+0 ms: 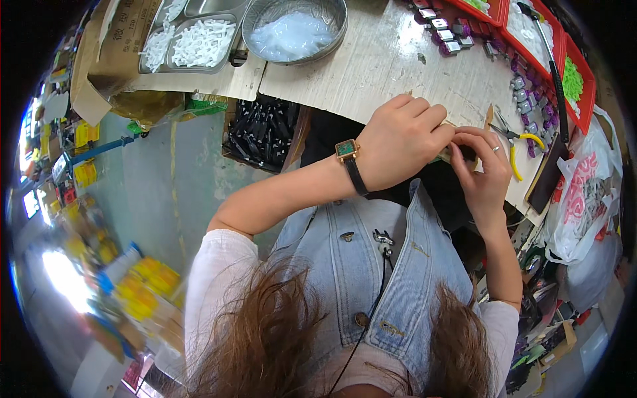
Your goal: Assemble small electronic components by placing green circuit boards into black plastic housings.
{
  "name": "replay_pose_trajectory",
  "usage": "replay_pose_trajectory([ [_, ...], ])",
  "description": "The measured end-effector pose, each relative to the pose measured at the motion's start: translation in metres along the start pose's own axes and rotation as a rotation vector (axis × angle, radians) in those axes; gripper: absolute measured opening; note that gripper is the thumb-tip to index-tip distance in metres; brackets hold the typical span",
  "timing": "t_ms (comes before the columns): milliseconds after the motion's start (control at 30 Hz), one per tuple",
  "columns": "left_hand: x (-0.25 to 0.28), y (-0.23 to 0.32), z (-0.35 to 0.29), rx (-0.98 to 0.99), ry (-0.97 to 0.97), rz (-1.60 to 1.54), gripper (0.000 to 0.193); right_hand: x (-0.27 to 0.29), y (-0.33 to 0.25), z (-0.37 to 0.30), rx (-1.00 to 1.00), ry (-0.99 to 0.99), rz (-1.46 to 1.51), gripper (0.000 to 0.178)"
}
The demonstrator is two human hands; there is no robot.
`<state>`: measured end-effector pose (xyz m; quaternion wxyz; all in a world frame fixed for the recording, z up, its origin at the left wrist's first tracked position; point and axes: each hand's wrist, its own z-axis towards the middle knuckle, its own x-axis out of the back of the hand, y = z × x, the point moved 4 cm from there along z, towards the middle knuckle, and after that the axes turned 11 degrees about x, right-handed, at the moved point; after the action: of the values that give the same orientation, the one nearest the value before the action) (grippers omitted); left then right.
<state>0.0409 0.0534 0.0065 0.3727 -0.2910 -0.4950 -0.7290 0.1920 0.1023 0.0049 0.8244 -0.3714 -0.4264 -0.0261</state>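
Note:
Both of my hands meet at the front edge of the pale worktable (371, 73). My left hand (406, 142), wearing a wristwatch (346, 150) with a black strap, is closed with its fingers curled under. Close against it, my right hand (483, 162) is closed too, thumb and fingers bent inward. What lies between the fingertips is mostly hidden and too small to name. Just beyond my right hand lie pliers (516, 136) with yellow handles, next to a thin pointed brown piece (490, 117).
A metal bowl (251, 40) with translucent material and a steel tray (233, 61) of small white parts stand at the far left. Silver-and-purple parts (524, 99) line the right side beside red bins (561, 40). An open box of black parts (262, 132) sits below the table.

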Motion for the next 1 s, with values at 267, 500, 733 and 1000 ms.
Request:
replay_pose_trajectory([
  [267, 0.002, 0.0, 0.002, -0.022, -0.009, -0.012, 0.008, 0.006, 0.0, 0.004, 0.04, -0.051, -0.025, 0.014],
  [500, -0.001, -0.008, -0.003, 0.066, 0.005, -0.146, 0.013, 0.005, -0.007, 0.008, 0.086, -0.052, -0.05, 0.016],
  [733, 0.009, -0.011, -0.011, 0.172, 0.008, -0.32, 0.018, -0.006, -0.005, 0.014, 0.125, -0.061, -0.059, 0.017],
  [1000, 0.007, -0.017, -0.025, 0.18, 0.103, -0.292, 0.022, -0.008, -0.001, 0.01, 0.113, -0.004, 0.003, 0.016],
])
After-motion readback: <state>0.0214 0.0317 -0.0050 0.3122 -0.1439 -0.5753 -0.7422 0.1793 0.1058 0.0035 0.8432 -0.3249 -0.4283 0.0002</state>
